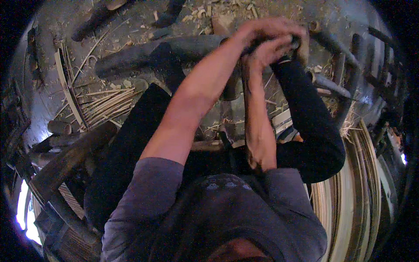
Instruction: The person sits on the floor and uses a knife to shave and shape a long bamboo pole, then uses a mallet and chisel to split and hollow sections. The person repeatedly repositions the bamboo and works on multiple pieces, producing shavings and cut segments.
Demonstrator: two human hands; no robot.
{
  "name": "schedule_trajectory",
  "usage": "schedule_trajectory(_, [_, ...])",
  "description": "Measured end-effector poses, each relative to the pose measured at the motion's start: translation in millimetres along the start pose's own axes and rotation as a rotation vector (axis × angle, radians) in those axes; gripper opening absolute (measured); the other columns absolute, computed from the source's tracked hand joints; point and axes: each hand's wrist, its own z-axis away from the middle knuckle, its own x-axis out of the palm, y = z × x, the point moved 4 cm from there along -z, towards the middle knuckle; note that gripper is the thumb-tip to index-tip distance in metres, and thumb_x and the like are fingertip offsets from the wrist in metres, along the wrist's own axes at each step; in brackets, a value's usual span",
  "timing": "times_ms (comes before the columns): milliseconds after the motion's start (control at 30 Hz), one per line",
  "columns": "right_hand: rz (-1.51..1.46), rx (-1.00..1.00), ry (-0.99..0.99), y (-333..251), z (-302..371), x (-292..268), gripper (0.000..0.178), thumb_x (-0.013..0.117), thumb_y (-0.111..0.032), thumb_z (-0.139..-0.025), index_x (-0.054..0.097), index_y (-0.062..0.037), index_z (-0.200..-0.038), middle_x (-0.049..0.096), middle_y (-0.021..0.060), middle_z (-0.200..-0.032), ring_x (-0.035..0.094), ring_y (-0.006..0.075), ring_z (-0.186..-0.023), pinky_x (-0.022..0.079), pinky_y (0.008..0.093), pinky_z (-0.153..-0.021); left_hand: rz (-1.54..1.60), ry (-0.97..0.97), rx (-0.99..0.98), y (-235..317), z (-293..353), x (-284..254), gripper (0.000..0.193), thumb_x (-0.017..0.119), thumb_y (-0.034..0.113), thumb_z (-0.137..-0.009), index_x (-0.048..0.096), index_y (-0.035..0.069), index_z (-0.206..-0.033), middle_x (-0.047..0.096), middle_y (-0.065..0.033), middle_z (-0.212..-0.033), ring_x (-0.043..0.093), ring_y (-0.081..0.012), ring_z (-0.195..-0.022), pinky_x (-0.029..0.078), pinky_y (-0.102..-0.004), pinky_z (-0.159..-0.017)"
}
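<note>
Both my hands are close together at the upper right, beside the lower end of my dark-trousered right leg (301, 91). My left hand (275, 29) reaches across from the left, its fingers curled over and partly blurred. Just below it, my right hand (269, 51) is closed, with the fingers bent. A small dark, round-ended piece (295, 42) shows at the right hand's fingertips. What the two hands grip is mostly hidden, so its kind cannot be told. Under and left of the hands lies a thick dark log (131, 57) on the ground.
Thin pale strips (111, 105) lie in a heap at the left. A large bundle of long pale strips (349, 201) curves along the right side. Wood shavings (196, 16) litter the floor at the far side. Round poles (334, 46) stand or lie at the right.
</note>
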Motion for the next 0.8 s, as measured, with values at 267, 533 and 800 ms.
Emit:
schedule_trajectory(267, [0.026, -0.335, -0.719, -65, -8, 47, 0.061, 0.051, -0.043, -0.093, 0.041, 0.003, -0.132, 0.048, 0.02, -0.128, 0.049, 0.0297, -0.114, 0.038, 0.0379, -0.097, -0.073, 0.561, -0.305, 14, 34, -78, 0.048, 0.054, 0.042, -0.085, 0.057, 0.006, -0.116, 0.056, -0.0105, -0.118, 0.051, -0.0245, -0.109, 0.042, -0.0393, -0.093])
schedule_trajectory(533, [-0.054, -0.224, -0.123, -31, 3, 13, 0.061, 0.041, -0.046, -0.096, 0.044, 0.0059, -0.128, 0.048, 0.0223, -0.129, 0.048, 0.0305, -0.117, 0.037, 0.0394, -0.099, -0.195, 0.132, 0.164, 3, 4, -26, 0.047, 0.056, 0.039, -0.085, 0.056, 0.008, -0.12, 0.051, -0.0105, -0.128, 0.048, -0.027, -0.118, 0.039, -0.0407, -0.098])
schedule_trajectory(800, [-0.163, -0.065, -0.236, -10, -17, 19, 0.063, 0.027, -0.051, -0.098, 0.049, 0.0047, -0.118, 0.05, 0.0228, -0.123, 0.051, 0.0296, -0.107, 0.039, 0.04, -0.094, -0.102, 0.231, -0.479, 7, -3, -21, 0.055, 0.056, 0.054, -0.086, 0.06, 0.008, -0.117, 0.061, -0.0111, -0.114, 0.056, -0.0232, -0.106, 0.043, -0.0347, -0.093])
